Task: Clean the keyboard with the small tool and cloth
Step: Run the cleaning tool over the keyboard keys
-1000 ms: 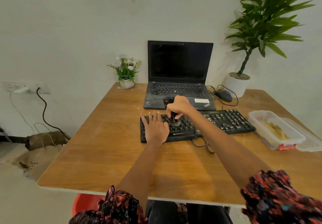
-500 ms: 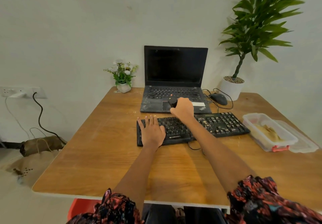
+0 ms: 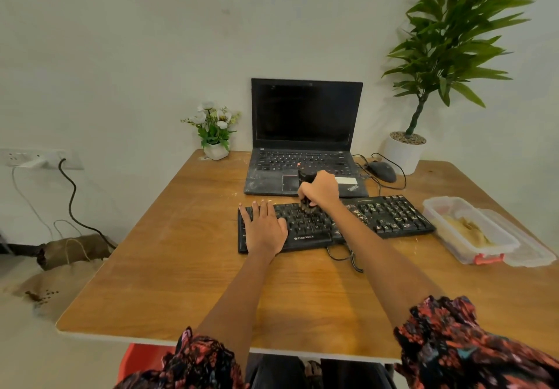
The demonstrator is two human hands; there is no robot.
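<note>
- Head view: a black corded keyboard [image 3: 332, 222] lies mid-frame on a wooden table [image 3: 181, 267], just in front of an open black laptop [image 3: 305, 137].
- The left hand [image 3: 264, 226] lies flat, fingers straight, on the keyboard's left end.
- The right hand [image 3: 320, 190] is clenched around a small black brush [image 3: 307, 204] — its bristles touch the upper key rows.
- Pale crumbs speckle the keys right of centre.
- At the right edge, a clear plastic box [image 3: 465, 231] holds something yellowish — its lid lies beside it.
</note>
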